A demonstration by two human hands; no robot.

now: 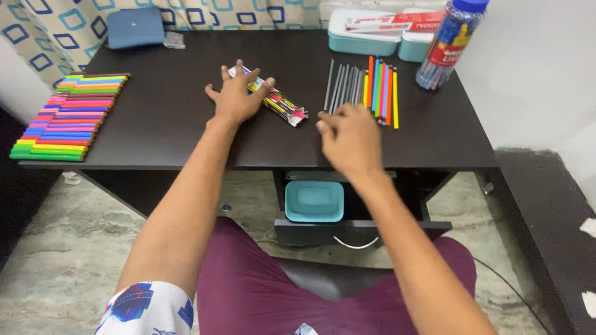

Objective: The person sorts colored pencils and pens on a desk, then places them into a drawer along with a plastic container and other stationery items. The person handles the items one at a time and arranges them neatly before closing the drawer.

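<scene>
My left hand [236, 96] rests with fingers spread on a clear plastic pack of pencils [282, 108] lying in the middle of the dark table [167, 127]. My right hand [348, 136] hovers near the table's front edge, fingers loosely curled, just below a row of grey pencils [343, 85] and bright coloured pencils [381, 88]. It holds nothing that I can see.
A long row of coloured markers [68, 118] lies at the table's left edge. A blue pouch [136, 27] sits at the back left, teal boxes [366, 35] and a clear jar with a blue lid [451, 37] at the back right. A teal container [314, 201] sits below.
</scene>
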